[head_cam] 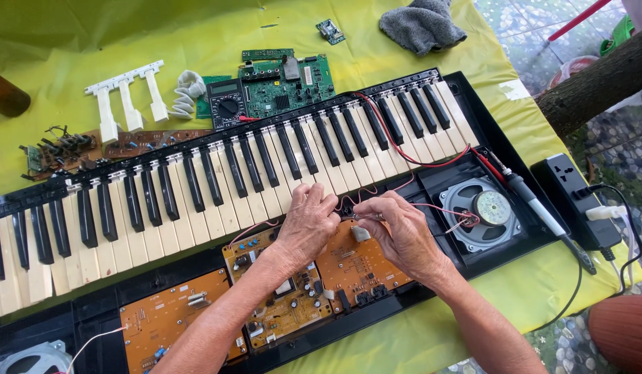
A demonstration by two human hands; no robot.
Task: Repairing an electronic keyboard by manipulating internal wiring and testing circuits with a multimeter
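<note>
Fingers [333, 206] of the left hand [308, 225] curl narrow and meet those of the right hand [397, 232] over the opened keyboard [217, 180]; between them they pinch thin red wires [432, 206], though exactly which fingertips grip them cannot be told. Both hands hover just above an orange circuit board [355, 266] in the keyboard's black base. At 3 o'clock from the right hand, the wires run to a round speaker [484, 211] set in the base. Farther out at 3 o'clock, a soldering iron [542, 211] lies across the case edge, beside a black power strip [577, 197]. At 12 o'clock, past the keys, a green circuit board [286, 86] and a multimeter [226, 104] rest on the yellow-green cloth of the desk [196, 34], with loose white keys [127, 97] at 11 o'clock and a grey rag [421, 24] at 1 o'clock.
</note>
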